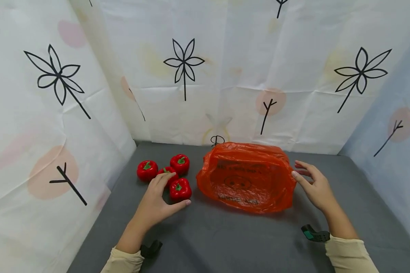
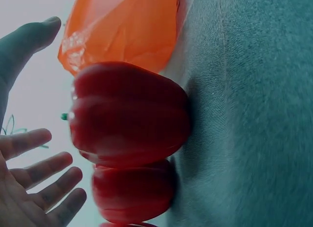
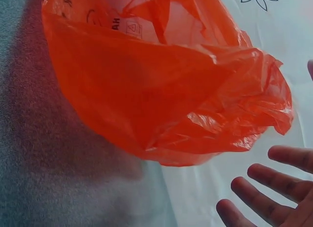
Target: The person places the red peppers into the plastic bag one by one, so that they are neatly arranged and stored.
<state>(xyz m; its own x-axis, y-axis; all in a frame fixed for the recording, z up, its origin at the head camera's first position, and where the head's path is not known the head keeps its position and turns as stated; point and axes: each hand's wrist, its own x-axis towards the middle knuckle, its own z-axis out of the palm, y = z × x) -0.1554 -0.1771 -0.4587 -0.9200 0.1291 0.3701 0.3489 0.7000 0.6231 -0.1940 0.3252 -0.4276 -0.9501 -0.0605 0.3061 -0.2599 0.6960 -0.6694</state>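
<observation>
Several red bell peppers sit close together on the left of the grey table. My left hand (image 1: pixel 156 203) is spread over the nearest pepper (image 1: pixel 180 190), thumb apart from the fingers. In the left wrist view a gap shows between this hand and the closest pepper (image 2: pixel 129 114). An orange plastic bag (image 1: pixel 247 185) lies to the right of the peppers, its wide mouth facing me and dark print showing inside. At the bag's right edge is my right hand (image 1: pixel 316 187), fingers extended and holding nothing. The right wrist view shows its fingers (image 3: pixel 264 202) apart from the bag (image 3: pixel 146 90).
A white cloth backdrop (image 1: pixel 225 76) with flower and twig drawings closes off the back and both sides. The grey tabletop (image 1: pixel 232 242) stretches in front of the bag. Dark straps (image 1: pixel 315 234) sit on both wrists.
</observation>
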